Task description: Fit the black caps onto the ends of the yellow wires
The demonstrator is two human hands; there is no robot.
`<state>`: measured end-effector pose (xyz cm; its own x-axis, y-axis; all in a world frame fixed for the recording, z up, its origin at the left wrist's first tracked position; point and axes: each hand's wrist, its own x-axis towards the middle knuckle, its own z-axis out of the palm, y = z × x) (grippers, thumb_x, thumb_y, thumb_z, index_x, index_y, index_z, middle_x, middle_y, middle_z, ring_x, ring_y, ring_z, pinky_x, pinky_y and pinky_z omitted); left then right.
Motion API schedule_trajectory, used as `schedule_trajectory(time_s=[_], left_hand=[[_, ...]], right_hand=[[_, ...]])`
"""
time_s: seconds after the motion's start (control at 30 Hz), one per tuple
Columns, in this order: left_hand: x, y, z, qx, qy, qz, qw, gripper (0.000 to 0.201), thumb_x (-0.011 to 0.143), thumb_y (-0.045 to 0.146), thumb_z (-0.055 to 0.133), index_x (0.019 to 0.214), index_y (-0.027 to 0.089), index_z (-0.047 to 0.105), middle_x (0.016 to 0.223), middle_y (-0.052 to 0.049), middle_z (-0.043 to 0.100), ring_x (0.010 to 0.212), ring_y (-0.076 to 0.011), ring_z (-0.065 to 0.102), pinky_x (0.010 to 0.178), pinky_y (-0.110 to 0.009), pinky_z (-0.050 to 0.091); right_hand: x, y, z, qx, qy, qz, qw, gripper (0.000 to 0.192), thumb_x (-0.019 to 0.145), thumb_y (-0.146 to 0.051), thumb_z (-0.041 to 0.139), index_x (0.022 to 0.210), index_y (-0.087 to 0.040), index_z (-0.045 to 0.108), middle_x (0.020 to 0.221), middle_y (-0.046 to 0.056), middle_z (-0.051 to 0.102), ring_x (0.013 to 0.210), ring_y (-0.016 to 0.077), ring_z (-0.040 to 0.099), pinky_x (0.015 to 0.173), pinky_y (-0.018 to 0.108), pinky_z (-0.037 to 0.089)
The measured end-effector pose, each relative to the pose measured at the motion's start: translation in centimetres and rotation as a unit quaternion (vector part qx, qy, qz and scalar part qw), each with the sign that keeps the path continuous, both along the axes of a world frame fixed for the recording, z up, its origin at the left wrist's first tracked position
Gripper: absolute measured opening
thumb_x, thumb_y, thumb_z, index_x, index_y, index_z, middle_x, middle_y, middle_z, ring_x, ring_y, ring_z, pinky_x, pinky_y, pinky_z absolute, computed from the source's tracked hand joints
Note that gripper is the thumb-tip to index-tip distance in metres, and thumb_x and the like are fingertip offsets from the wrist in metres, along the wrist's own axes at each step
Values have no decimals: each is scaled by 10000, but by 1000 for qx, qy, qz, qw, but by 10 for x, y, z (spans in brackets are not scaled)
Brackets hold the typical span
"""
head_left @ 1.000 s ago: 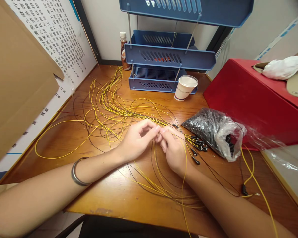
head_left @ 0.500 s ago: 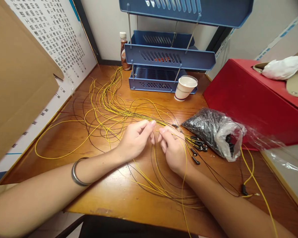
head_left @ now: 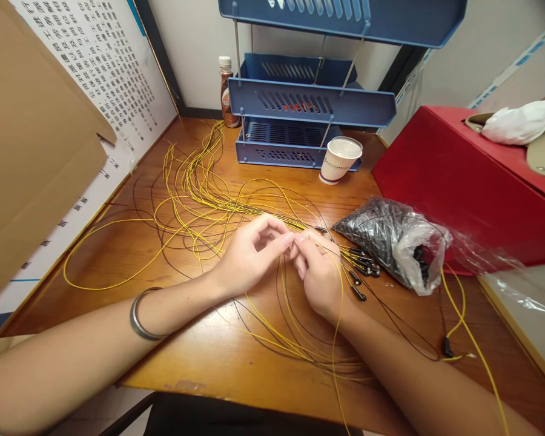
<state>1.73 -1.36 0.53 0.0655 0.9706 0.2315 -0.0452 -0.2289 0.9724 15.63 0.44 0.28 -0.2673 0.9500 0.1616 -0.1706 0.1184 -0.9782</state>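
Note:
A thin yellow wire runs up over my right hand, pinched between thumb and fingers. My left hand has its thumb and forefinger closed at the wire's tip, touching my right fingertips; the tip itself is hidden. Beneath and beyond both hands lies a loose bundle of yellow and dark wires, spread over the wooden table. Small black plug-like ends of several wires lie just right of my right hand. More wires curve across the table below the hands.
A clear plastic bag of black parts lies open at right, before a red box. Behind stand a paper cup, a blue tiered tray rack and a brown bottle. A black-ended yellow wire lies at right.
My left hand has moved slightly right, closing the gap so its thumb and forefinger meet my right fingertips at the wire. My right hand has barely moved.

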Motion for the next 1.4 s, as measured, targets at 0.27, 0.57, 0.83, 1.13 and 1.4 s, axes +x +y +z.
schedule_trajectory(time_s=[0.27, 0.57, 0.83, 1.13, 1.4], left_hand=[[-1, -2, 0, -1, 22, 7, 1000, 142, 909, 293, 690, 889, 170, 621, 745, 12, 671, 665, -92, 629, 624, -212, 507], [0, -1, 1, 5, 22, 1, 1000, 103, 924, 240, 645, 859, 168, 610, 754, 4, 679, 701, -100, 644, 645, -219, 518], [-2, -2, 0, 2, 27, -7, 1000, 91, 914, 243, 662, 879, 175, 611, 743, 9, 673, 685, -101, 633, 637, -223, 511], [0, -2, 0, -8, 28, 0, 1000, 124, 921, 288, 660, 876, 182, 616, 749, -10, 693, 685, -121, 649, 615, -237, 513], [0, -2, -4, -18, 6, 4, 1000, 163, 930, 306, 669, 856, 175, 607, 736, -9, 700, 668, -116, 652, 614, -232, 507]], right_hand=[[-1, 0, 4, 2, -6, -3, 1000, 350, 892, -295, 530, 557, -219, 461, 484, -77, 379, 406, 68, 277, 441, 259, 267], [-1, 0, 2, -6, 1, 5, 1000, 347, 907, -293, 527, 572, -219, 477, 470, -80, 369, 400, 73, 265, 429, 260, 244], [-1, 1, 3, 3, -3, 0, 1000, 369, 911, -282, 528, 554, -219, 461, 463, -77, 376, 400, 74, 272, 457, 265, 287], [0, 0, 3, -13, -18, -1, 1000, 390, 901, -370, 564, 557, -222, 458, 453, -71, 366, 402, 78, 267, 433, 266, 258], [0, 0, 5, -9, -17, -3, 1000, 360, 897, -333, 546, 562, -214, 488, 474, -66, 395, 414, 79, 285, 450, 268, 278]])
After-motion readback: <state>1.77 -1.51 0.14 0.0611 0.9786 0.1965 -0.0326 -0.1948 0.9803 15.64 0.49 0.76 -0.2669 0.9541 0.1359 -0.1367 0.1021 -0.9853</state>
